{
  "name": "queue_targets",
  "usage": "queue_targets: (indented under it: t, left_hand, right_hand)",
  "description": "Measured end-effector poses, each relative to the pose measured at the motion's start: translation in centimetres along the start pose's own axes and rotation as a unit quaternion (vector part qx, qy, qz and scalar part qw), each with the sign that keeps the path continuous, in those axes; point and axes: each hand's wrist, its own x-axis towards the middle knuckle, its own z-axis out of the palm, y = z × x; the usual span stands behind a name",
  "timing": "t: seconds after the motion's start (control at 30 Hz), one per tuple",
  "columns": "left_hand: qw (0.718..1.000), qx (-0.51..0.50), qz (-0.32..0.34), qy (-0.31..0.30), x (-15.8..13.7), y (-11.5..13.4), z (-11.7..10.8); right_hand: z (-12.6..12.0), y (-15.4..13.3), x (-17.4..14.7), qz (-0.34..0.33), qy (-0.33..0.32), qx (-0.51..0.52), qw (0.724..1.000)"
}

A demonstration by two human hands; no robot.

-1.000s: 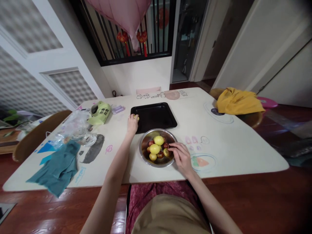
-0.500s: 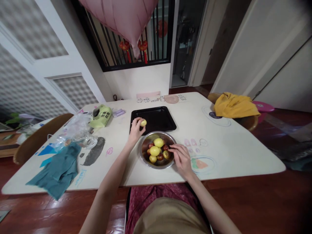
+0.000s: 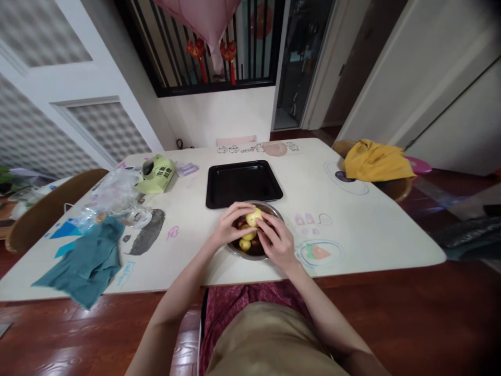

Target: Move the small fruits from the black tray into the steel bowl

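Note:
A steel bowl (image 3: pixel 250 257) near the table's front edge holds several yellow and brown fruits that look like jujubes. Above its contents, a yellow jujube (image 3: pixel 254 217) is held between both hands. My left hand (image 3: pixel 230 224) is closed from the left, fingers over the top of this fruit and thumb low beside it. From the right, the fingertips of my right hand (image 3: pixel 278 241) press against the same fruit. Other yellow jujubes (image 3: pixel 245 244) lie below, partly covered by my fingers. Just behind the bowl lies a black baking tray (image 3: pixel 245 183) with nothing on it.
To the left are a teal cloth (image 3: pixel 88 266), clear plastic packaging (image 3: pixel 121 193) and a green tissue pack (image 3: pixel 158 175). A yellow cloth (image 3: pixel 376 162) hangs over a chair at the right. Drawings mark the white tabletop (image 3: pixel 371 235). A pink balloon (image 3: pixel 203 21) hangs beyond.
My left hand has brought the yellow jujube from over the tray back to above the bowl. My right hand has moved from the bowl's right side onto that fruit. The view has shifted slightly.

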Motion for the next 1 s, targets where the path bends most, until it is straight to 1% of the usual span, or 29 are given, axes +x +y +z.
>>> queue_targets:
  t: [0.17,0.27,0.37,0.47,0.53,0.63,0.73,0.87,1.0]
  left_hand:
    - [0.999,-0.049,0.02,0.01,-0.4,0.1,0.4]
    - [0.997,-0.07,0.011,-0.006,-0.6,0.0,0.4]
    - [0.997,-0.072,-0.021,-0.014,-0.5,0.0,0.2]
    - [0.996,-0.053,-0.075,0.001,-0.4,0.0,0.1]
    - [0.994,-0.045,-0.104,-0.006,-0.3,0.0,0.1]
    - [0.991,-0.054,-0.111,-0.059,-0.2,0.0,0.1]
    - [0.989,-0.07,-0.09,-0.091,-0.2,-0.1,0.1]
    - [0.988,-0.074,-0.076,-0.11,-0.2,-0.2,0.0]
    - [0.987,-0.074,-0.076,-0.122,-0.2,-0.3,0.0]
  right_hand:
    - [0.3,0.0,0.4,-0.013,-0.006,-0.029,0.999]
    - [-0.1,-0.3,0.6,0.011,-0.015,-0.026,0.999]
    - [-0.9,-0.6,0.7,0.063,-0.004,-0.013,0.998]
    - [-1.9,-0.7,0.4,0.139,-0.009,-0.006,0.99]
    - [-2.4,-0.7,-0.1,0.19,-0.042,0.0,0.981]
    - [-2.5,-0.6,-0.7,0.238,-0.102,0.015,0.966]
    - [-2.0,-0.5,-1.1,0.247,-0.129,0.028,0.96]
    - [-1.4,-0.5,-1.0,0.24,-0.141,0.051,0.959]
    - [-1.5,-0.5,-0.9,0.247,-0.147,0.056,0.956]
